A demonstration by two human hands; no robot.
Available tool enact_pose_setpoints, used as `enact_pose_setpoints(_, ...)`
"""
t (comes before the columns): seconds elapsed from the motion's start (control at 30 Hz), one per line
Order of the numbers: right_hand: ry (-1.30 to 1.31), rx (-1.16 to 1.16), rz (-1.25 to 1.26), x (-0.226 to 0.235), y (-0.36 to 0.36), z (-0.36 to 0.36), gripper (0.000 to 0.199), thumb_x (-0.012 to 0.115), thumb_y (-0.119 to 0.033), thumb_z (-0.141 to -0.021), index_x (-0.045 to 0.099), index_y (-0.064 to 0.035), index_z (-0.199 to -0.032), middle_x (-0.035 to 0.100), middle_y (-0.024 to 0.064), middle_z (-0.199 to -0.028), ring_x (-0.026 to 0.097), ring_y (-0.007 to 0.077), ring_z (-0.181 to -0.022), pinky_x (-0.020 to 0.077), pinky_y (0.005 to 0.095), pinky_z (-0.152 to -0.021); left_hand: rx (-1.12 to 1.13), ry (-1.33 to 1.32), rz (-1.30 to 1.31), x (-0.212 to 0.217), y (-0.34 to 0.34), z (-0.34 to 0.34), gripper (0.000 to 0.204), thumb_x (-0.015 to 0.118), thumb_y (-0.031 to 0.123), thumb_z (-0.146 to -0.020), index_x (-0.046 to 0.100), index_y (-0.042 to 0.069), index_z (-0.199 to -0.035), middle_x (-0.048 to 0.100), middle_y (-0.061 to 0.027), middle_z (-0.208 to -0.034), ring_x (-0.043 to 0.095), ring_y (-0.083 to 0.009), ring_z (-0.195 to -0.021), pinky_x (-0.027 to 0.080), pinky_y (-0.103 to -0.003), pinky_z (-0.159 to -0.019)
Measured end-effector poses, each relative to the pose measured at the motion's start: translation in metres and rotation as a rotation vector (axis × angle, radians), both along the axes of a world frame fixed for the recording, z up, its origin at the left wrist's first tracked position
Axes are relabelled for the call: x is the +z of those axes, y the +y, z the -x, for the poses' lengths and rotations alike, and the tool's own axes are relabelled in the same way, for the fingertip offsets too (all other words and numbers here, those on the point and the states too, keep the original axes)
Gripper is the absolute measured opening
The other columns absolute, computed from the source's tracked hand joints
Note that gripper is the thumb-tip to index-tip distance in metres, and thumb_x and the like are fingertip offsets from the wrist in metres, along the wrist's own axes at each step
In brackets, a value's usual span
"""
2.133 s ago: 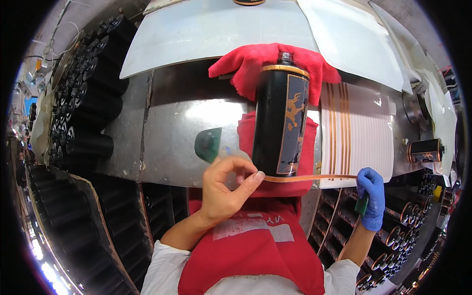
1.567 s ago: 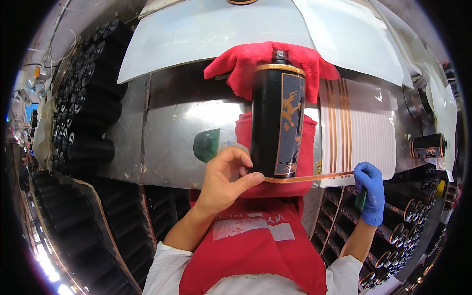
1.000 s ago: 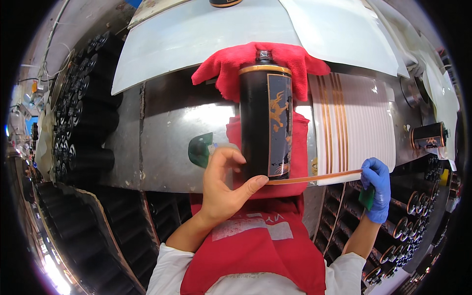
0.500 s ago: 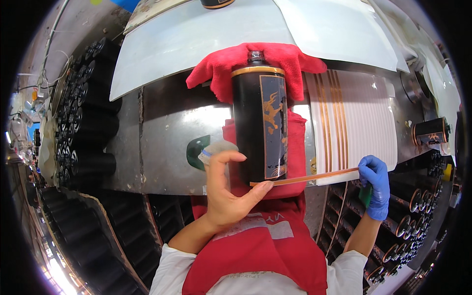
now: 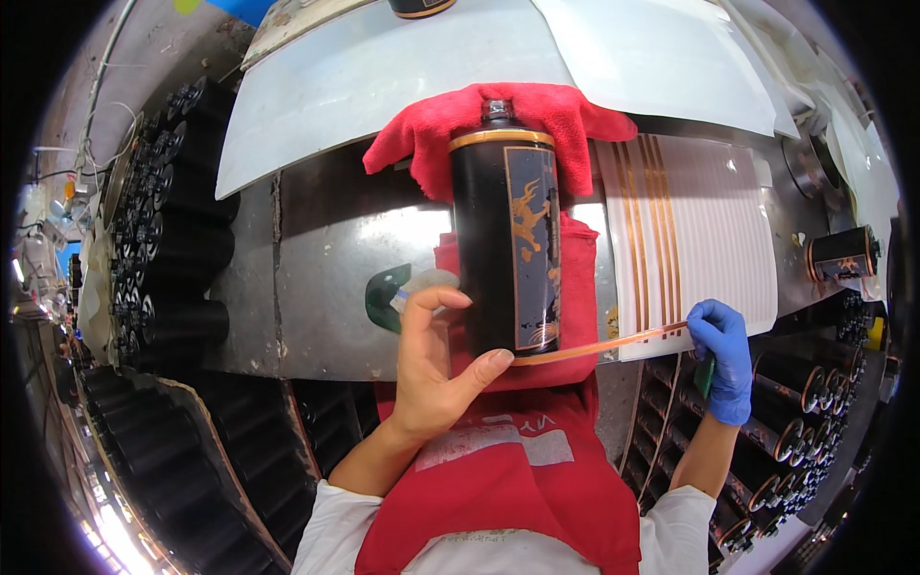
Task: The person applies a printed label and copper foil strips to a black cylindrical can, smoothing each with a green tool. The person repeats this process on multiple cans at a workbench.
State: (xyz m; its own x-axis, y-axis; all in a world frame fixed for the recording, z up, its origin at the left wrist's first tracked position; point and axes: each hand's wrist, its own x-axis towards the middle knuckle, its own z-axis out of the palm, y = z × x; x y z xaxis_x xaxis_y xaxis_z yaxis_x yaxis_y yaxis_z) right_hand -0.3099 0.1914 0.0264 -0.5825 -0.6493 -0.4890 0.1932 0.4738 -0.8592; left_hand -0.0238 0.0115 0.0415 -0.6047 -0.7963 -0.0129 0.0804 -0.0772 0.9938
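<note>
A glossy black bottle [image 5: 482, 244] with a gold shoulder ring and a dark, gold-figured panel lies with its neck pointing away from me. Red cloth [image 5: 418, 129] pads it beneath the neck and along the body. My bare left hand [image 5: 431, 374] curls round the near left end of the bottle, thumb at the base edge and index finger on its side. A narrow copper-coloured strip [image 5: 604, 347] stretches from that base to my blue-gloved right hand [image 5: 724, 359], which pinches its far end. A green flat piece [image 5: 704, 376] is tucked in the same glove's palm.
A white sheet [image 5: 728, 230] with several copper strips lies on the right. Left of the bottle is a dark green piece [image 5: 385, 295] on the metal table [image 5: 326, 249]. Black bottles [image 5: 182, 240] stack at the left; more fill racks [image 5: 786, 383] lower right.
My right hand has shifted slightly left and up with the strip's end. My left thumb has slid a little left along the bottle's base.
</note>
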Motion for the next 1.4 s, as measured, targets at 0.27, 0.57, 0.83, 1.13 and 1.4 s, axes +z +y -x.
enact_pose_setpoints(0.27,0.079,0.06,-0.007,-0.008,-0.01,-0.003,0.009,0.062,-0.011,-0.078,0.059,-0.0024,-0.077,0.049,-0.0031,-0.06,0.04,0.0017,-0.048,0.0288,0.0165,-0.044,0.005,0.117,-0.069,-0.011,0.002,-0.004,0.051,0.069,0.001,-0.075,0.039,0.004,-0.116,0.041,-0.0073,-0.114,0.041,-0.0169,-0.108,0.03,-0.031,-0.097)
enact_pose_setpoints(0.57,0.063,0.002,-0.021,0.015,-0.004,0.0,0.008,0.064,-0.011,-0.075,0.061,-0.0036,-0.076,0.052,-0.0049,-0.064,0.042,0.0013,-0.055,0.0302,0.017,-0.049,0.055,-0.159,0.412,0.003,0.005,0.006,0.064,0.075,0.008,-0.071,0.04,-0.001,-0.123,0.043,-0.0096,-0.118,0.041,-0.0195,-0.111,0.03,-0.03,-0.098)
enact_pose_setpoints(0.83,0.054,0.032,-0.014,0.01,-0.004,0.001,0.007,0.064,-0.01,-0.076,0.062,-0.003,-0.076,0.054,-0.004,-0.066,0.044,0.0015,-0.057,0.0317,0.0171,-0.051,0.053,-0.106,0.288,0.005,0.008,0.011,0.065,0.075,0.006,-0.07,0.038,0.0,-0.123,0.04,-0.0084,-0.118,0.039,-0.0178,-0.11,0.027,-0.03,-0.099)
enact_pose_setpoints(1.13,0.165,0.105,-0.022,-0.011,-0.01,-0.006,0.012,0.065,-0.011,-0.076,0.063,-0.0003,-0.078,0.058,-0.0025,-0.069,0.047,0.0028,-0.061,0.0383,0.0187,-0.056,-0.051,0.182,-0.209,0.009,0.003,0.008,0.067,0.068,0.001,-0.074,0.031,0.003,-0.129,0.043,-0.0119,-0.122,0.042,-0.0202,-0.115,0.037,-0.034,-0.099)
enact_pose_setpoints(1.4,0.175,0.112,-0.028,-0.005,-0.016,-0.01,0.012,0.065,-0.012,-0.076,0.064,0.0002,-0.078,0.058,-0.0021,-0.067,0.047,0.0026,-0.06,0.0378,0.0186,-0.056,-0.007,-0.175,0.513,0.02,0.001,0.003,0.075,0.076,0.012,-0.069,0.037,0.002,-0.133,0.032,-0.0195,-0.138,0.031,-0.0316,-0.128,0.026,-0.044,-0.105)
